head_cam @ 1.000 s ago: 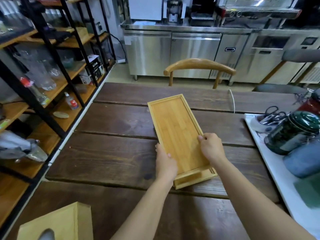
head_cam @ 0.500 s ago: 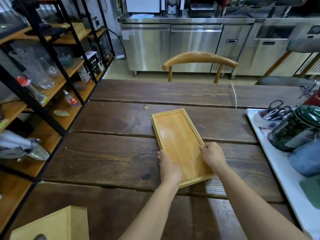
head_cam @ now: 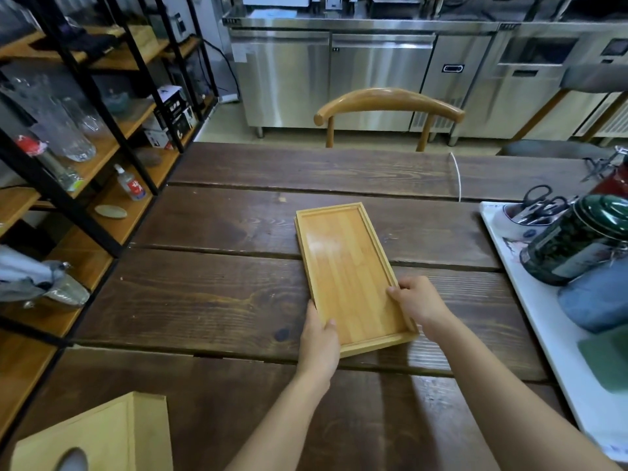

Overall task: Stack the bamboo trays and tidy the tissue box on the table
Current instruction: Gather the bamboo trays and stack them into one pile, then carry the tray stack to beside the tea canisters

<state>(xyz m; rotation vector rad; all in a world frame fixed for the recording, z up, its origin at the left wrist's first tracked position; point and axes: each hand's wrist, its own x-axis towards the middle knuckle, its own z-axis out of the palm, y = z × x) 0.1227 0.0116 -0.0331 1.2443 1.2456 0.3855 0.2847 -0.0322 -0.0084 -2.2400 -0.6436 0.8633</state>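
Trays stacked mid-table, tissue box waiting at the near left corner.

On the table (head_cam: 210, 300), the trays (head_cam: 350, 273) run lengthwise away; left hand (head_cam: 319, 338) and right hand (head_cam: 418, 300) clasp their near sides; the tissue box (head_cam: 102, 436) lies nearer the left.

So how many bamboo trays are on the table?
2, stacked mid-table: the top tray held by the left hand and right hand; the lower tray's edge peeks out beneath. More could hide underneath.
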